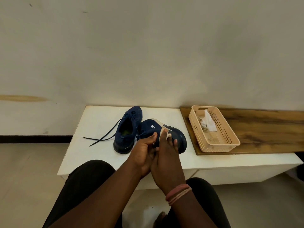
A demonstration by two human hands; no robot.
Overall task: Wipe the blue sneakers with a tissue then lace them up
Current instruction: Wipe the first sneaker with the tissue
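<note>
Blue sneakers sat together on the white surface (92, 129). Head view: the tipped sneaker (164, 130) lay on its side, sole toward the basket, held by the left hand (144, 153), fingers curled round its collar. The right hand (166, 155) pinched a tissue (165, 130) against its upper near the white logo. The second sneaker (126, 130) stood upright just beside it, touching, its dark laces (102, 137) trailing loose across the surface. A beige basket (218, 145) holding crumpled tissues (208, 122) rested on a wooden board (263, 129), near the shoes.
</note>
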